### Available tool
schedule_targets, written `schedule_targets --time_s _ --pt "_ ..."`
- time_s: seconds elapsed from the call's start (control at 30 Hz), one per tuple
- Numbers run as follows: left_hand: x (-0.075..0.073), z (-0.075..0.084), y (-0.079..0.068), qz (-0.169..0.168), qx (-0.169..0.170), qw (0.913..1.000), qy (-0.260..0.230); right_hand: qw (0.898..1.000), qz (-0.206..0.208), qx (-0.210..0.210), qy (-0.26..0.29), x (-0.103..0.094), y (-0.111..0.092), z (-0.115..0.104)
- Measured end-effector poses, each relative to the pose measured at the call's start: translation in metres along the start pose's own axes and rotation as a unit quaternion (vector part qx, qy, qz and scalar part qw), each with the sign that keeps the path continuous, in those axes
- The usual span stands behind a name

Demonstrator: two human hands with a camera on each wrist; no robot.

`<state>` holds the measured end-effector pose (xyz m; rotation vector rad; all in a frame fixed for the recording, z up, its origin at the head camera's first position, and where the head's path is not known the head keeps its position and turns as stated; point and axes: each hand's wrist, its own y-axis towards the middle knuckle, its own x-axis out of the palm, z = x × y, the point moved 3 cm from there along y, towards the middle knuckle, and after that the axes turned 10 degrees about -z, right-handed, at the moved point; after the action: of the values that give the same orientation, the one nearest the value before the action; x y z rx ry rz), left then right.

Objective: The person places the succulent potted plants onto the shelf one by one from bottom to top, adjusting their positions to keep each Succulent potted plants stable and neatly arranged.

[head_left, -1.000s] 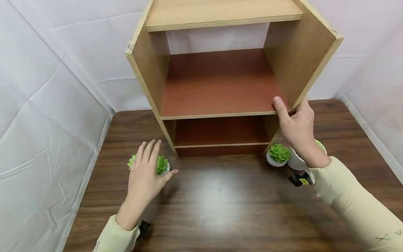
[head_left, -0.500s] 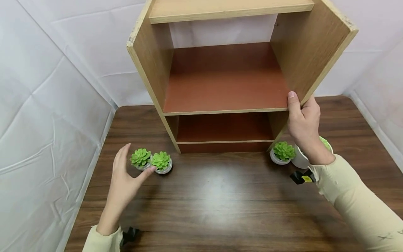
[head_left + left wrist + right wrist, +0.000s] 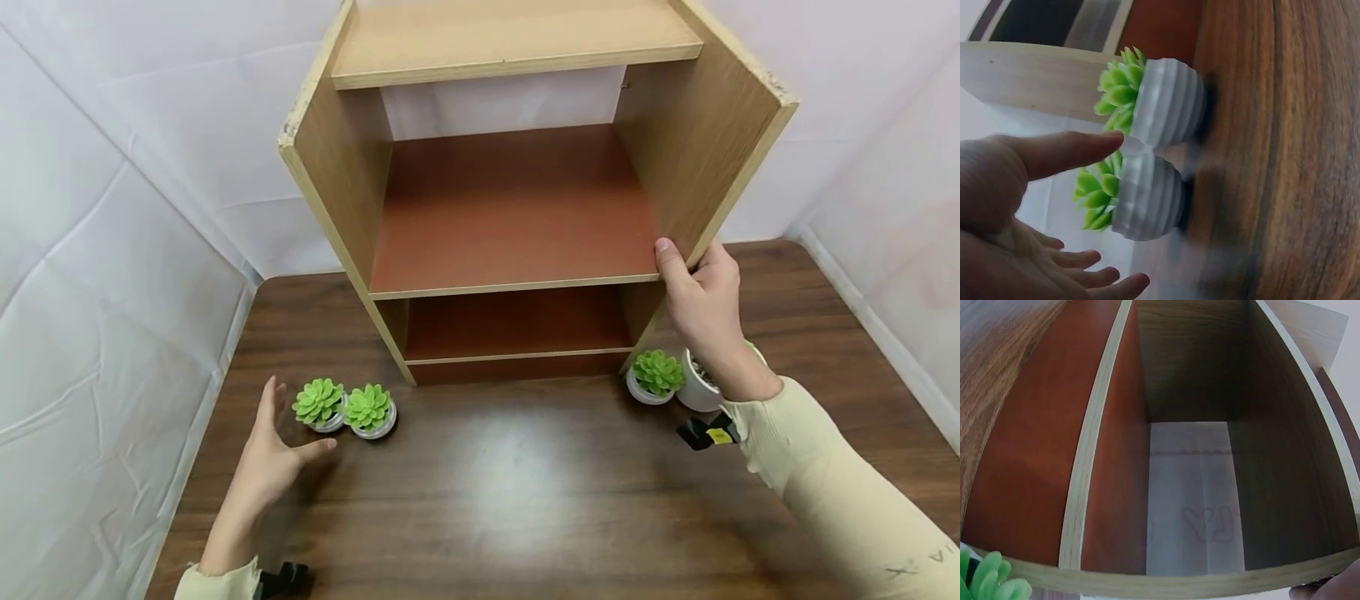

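Left hand (image 3: 264,462) has drawn back leftward and toward the person, off the outer succulent (image 3: 318,402) and inner succulent (image 3: 368,407) it partly covered a second ago; thumb and fingers spread, holding nothing. Brown wood-grain table (image 3: 517,500) runs beneath both hands. Wooden shelf unit (image 3: 510,217) stands on it, ahead and right of the left hand; right hand (image 3: 707,304) grips its right side panel, thumb on the middle board. White pot (image 3: 701,392) sits nearer the person than that grip, partly hidden by the wrist. Third succulent (image 3: 658,372) is just left of it. Outer and inner succulents, in ribbed pots, are side by side just right of the left hand.
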<state>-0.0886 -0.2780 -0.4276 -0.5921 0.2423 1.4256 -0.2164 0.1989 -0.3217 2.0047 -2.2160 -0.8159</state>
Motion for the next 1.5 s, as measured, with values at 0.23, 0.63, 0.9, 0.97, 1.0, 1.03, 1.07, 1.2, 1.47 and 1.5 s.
schedule_targets --time_s 0.23,0.63,0.9,0.97,1.0,1.03,1.07,1.2,1.47,1.5 --pt "0.003 -0.014 0.009 -0.014 0.013 0.9996 -0.02 1.0 -0.008 0.001 -0.02 0.002 -0.007 0.0" --pt "0.008 -0.026 0.007 0.006 -0.047 0.9986 -0.023 1.0 0.002 0.001 -0.028 0.006 -0.018 0.0" --pt "0.007 -0.024 0.008 0.028 -0.058 0.9979 -0.011 1.0 0.007 -0.018 -0.022 0.008 -0.017 -0.002" --pt "0.006 -0.023 0.008 0.037 -0.061 0.9975 -0.002 1.0 0.008 -0.016 -0.021 0.008 -0.016 -0.001" --pt "0.005 -0.022 0.007 0.044 -0.061 0.9972 0.001 1.0 0.009 -0.015 -0.02 0.008 -0.016 0.0" --pt "0.005 -0.021 0.007 0.053 -0.06 0.9968 0.004 1.0 0.01 -0.014 -0.019 0.008 -0.016 0.0" --pt "0.004 -0.02 0.006 0.063 -0.06 0.9962 0.006 1.0 0.01 -0.012 -0.017 0.009 -0.016 0.001" --pt "0.001 -0.015 0.002 0.114 -0.059 0.9916 0.017 1.0 0.005 -0.01 -0.013 0.01 -0.017 0.002" --pt "0.001 0.002 -0.001 0.16 -0.036 0.9864 -0.012 1.0 0.006 -0.023 -0.001 0.01 -0.017 0.002" --pt "0.001 0.005 -0.002 0.166 -0.031 0.9855 -0.015 1.0 0.005 -0.025 0.003 0.01 -0.017 0.002"
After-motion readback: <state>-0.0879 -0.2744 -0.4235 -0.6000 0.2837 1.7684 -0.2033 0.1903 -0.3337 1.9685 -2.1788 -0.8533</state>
